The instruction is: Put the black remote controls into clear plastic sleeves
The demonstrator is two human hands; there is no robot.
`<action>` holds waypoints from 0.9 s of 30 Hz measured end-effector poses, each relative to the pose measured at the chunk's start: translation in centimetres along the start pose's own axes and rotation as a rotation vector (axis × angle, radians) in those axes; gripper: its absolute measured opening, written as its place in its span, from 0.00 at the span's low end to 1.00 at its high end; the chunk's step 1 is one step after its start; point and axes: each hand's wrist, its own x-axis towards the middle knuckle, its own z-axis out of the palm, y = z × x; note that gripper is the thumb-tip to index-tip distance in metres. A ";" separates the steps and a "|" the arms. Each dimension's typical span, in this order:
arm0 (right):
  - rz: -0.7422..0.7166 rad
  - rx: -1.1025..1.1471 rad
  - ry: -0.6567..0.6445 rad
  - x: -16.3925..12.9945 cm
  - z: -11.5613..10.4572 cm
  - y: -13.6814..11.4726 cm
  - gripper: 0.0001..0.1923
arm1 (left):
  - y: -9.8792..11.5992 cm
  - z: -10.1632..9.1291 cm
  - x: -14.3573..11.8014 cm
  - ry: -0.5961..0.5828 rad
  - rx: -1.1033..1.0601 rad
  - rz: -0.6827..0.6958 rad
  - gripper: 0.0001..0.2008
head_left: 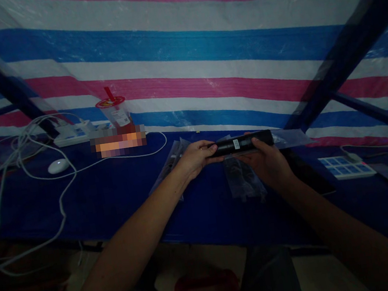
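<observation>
Standing beside the dark blue table (107, 196), I count from the left a tangle of white cables (17, 151), one white mouse (58, 166) with a small light on it, and one white power strip (74, 132) set against the striped tarp (180, 46) that hangs behind. Just right of the strip stands one clear plastic cup (117, 115) with a red lid and one red straw; something below it is blurred and I cannot tell what it is.

Further along come the person's two hands, both raised just over the table. One black cylinder (240, 143), long and slim with one small white label near its middle, lies level between them. The left hand (194, 159) is closed round its left end, fingers curled over the top and thumb along the side. The right hand (266, 161) grips the right part from below, thumb pressed on top and fingers wrapped underneath. Under and around the hands lie a few clear plastic bags (244, 179); I make out at least three, though they overlap and the exact number is hard to tell in the dim light.

Near the right edge rests one white tray (346, 166) with blue squares in two rows, and two dark blue frame bars (347, 51) slant up.
</observation>
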 end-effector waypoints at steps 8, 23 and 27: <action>0.008 0.001 -0.028 -0.1 0.3 0.1 0.13 | 0.3 0.3 -0.1 0.030 0.056 0.005 0.04; 0.034 0.030 -0.031 -0.1 0.5 0.0 0.20 | 1.1 -0.1 -0.1 0.149 0.140 0.061 0.07; 0.014 0.007 -0.036 0.1 0.2 -0.1 0.11 | 1.6 -0.9 0.1 0.159 0.318 0.145 0.09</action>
